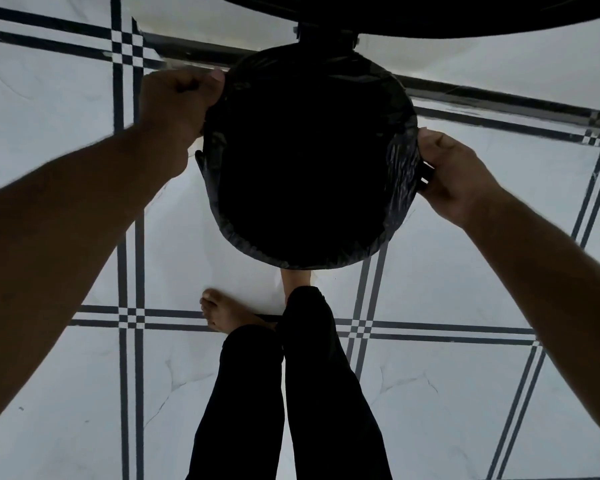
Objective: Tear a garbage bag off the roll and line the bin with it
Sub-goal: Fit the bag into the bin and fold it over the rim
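Head view looks straight down: round bin (309, 161) stands on the floor (447, 278) just ahead of your feet, its mouth dark, inside not readable. Black garbage bag (400, 168) already sits in it, the glossy wrinkled plastic folded out over the rim all the way round as far as you can see, widest on the right and lower-left edges. Your left hand (177, 105) is at the upper-left of the rim, fingers (187, 85) curled closed with the thumb pressed on top, pinching the bag edge there. Your right hand (454, 174) is on the right side of the rim, fingers wrapped under and thumb on the outside, gripping the bag fold against the bin edge. Both forearms reach in from the lower corners, bare. Roll is not seen. Floor is white tile with dark double stripes crossing in a grid. Your bare left foot (222, 311) is on the tile just below the bin; the other foot is mostly hidden under the bin's near edge. Dark trouser legs (291, 393) fill the bottom centre. Dark curved object (430, 15) crosses the top of frame; cannot tell what it is.
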A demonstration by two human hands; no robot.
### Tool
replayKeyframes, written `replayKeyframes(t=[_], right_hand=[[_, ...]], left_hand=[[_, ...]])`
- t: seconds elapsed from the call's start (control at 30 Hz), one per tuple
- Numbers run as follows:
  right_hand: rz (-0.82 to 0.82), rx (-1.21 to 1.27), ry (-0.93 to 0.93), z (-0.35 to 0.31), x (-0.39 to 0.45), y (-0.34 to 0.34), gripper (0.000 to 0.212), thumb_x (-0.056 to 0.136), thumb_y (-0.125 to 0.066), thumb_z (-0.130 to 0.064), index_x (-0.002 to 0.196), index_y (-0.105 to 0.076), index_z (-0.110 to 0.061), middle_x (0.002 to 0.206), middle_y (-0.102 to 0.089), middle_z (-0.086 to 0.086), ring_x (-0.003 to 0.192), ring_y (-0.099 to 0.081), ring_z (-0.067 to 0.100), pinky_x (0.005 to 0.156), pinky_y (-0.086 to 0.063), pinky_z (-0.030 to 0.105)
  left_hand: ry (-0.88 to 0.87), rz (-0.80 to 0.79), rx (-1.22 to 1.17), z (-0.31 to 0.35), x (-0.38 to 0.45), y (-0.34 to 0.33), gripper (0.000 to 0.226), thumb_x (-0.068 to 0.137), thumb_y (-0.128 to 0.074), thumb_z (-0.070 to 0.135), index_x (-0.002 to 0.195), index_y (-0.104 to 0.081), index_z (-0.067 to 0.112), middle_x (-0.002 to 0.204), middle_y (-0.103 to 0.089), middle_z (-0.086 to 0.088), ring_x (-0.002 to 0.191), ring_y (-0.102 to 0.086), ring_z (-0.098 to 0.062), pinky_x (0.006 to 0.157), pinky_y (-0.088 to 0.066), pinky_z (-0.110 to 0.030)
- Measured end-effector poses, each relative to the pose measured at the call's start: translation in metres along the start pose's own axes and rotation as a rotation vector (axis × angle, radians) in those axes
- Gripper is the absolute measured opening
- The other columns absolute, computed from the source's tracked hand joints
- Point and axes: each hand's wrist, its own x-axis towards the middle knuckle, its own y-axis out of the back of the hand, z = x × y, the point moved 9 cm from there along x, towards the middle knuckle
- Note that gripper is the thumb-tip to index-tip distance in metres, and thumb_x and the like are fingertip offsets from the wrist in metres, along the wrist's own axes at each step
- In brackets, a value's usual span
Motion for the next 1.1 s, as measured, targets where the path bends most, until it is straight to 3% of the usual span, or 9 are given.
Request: replayKeyframes(t=[0.17,0.3,0.43,0.6,0.77,0.83,0.9,1.0,1.1], right_hand=[[0.064,-0.118,-0.068,-0.002,0.012,0.002,0.022,0.092,-0.062,-0.003,0.078,-0.068,-0.019,0.080,-0.071,-0.001,0.069,-0.065,0.013,0.068,-0.056,0.029],[0.153,-0.162,-0.106,0.003,0.019,0.004,0.032,0.089,-0.054,0.009,0.082,-0.063,-0.021,0.073,-0.067,0.000,0.060,-0.061,0.011,0.062,-0.054,0.027],[0.161,-0.190,-0.090,0.003,0.025,0.007,0.032,0.088,-0.052,0.012,0.083,-0.060,-0.018,0.075,-0.066,0.003,0.059,-0.062,0.012,0.056,-0.052,0.026],[0.137,-0.235,-0.089,0.006,0.031,0.006,0.035,0.087,-0.049,0.017,0.078,-0.065,-0.013,0.067,-0.068,0.002,0.059,-0.065,0.016,0.054,-0.054,0.027],[0.152,-0.282,-0.016,-0.002,0.021,0.000,0.029,0.093,-0.052,0.004,0.075,-0.064,-0.017,0.069,-0.065,0.001,0.057,-0.060,0.012,0.059,-0.051,0.026],[0.241,-0.298,0.050,-0.002,0.013,0.004,0.032,0.101,-0.049,-0.021,0.071,-0.062,-0.020,0.070,-0.063,-0.002,0.063,-0.057,0.013,0.066,-0.048,0.030],[0.425,-0.391,0.206,-0.012,-0.008,0.012,0.040,0.102,-0.035,-0.039,0.084,-0.065,-0.020,0.085,-0.065,-0.001,0.080,-0.060,0.017,0.076,-0.049,0.033],[0.692,-0.678,0.457,-0.038,-0.064,0.004,0.036,0.101,-0.031,-0.030,0.107,-0.064,-0.016,0.103,-0.059,0.000,0.101,-0.056,0.019,0.089,-0.042,0.029],[0.513,-0.772,0.673,-0.047,-0.097,-0.057,0.025,0.096,-0.041,-0.015,0.099,-0.066,-0.010,0.098,-0.065,0.006,0.095,-0.059,0.023,0.087,-0.043,0.033]], left_hand=[[0.038,-0.033,0.048,0.006,0.005,-0.006,0.022,0.098,-0.062,0.028,0.077,-0.065,0.026,0.079,-0.064,0.008,0.072,-0.062,-0.009,0.068,-0.057,-0.023],[0.096,-0.078,0.093,0.008,0.009,-0.009,0.025,0.100,-0.058,0.027,0.075,-0.061,0.025,0.078,-0.062,0.007,0.066,-0.059,-0.004,0.058,-0.055,-0.016],[0.130,-0.131,0.169,0.008,0.014,-0.011,0.024,0.101,-0.055,0.022,0.078,-0.061,0.026,0.081,-0.063,0.007,0.072,-0.061,-0.005,0.062,-0.055,-0.017],[0.122,-0.143,0.245,0.007,0.015,-0.017,0.025,0.100,-0.057,0.017,0.076,-0.059,0.022,0.078,-0.059,0.004,0.068,-0.058,-0.005,0.054,-0.053,-0.013],[0.128,-0.147,0.059,-0.003,0.009,-0.012,0.018,0.098,-0.061,0.018,0.084,-0.065,0.029,0.080,-0.064,0.007,0.067,-0.061,-0.005,0.056,-0.051,-0.017],[0.109,-0.147,-0.053,-0.006,0.001,-0.008,0.018,0.102,-0.054,0.028,0.090,-0.067,0.030,0.081,-0.068,0.009,0.069,-0.064,-0.006,0.058,-0.051,-0.018],[0.136,-0.151,-0.156,-0.012,-0.009,-0.003,0.036,0.105,-0.039,0.041,0.092,-0.070,0.028,0.082,-0.072,0.010,0.070,-0.067,-0.005,0.063,-0.052,-0.019],[0.185,-0.136,-0.156,-0.022,-0.025,0.005,0.050,0.103,-0.031,0.055,0.093,-0.074,0.031,0.085,-0.075,0.013,0.079,-0.070,-0.004,0.072,-0.053,-0.021],[0.102,-0.133,-0.127,-0.020,-0.040,0.005,0.025,0.103,-0.047,0.040,0.103,-0.072,0.034,0.089,-0.074,0.015,0.084,-0.069,-0.002,0.073,-0.054,-0.018]])
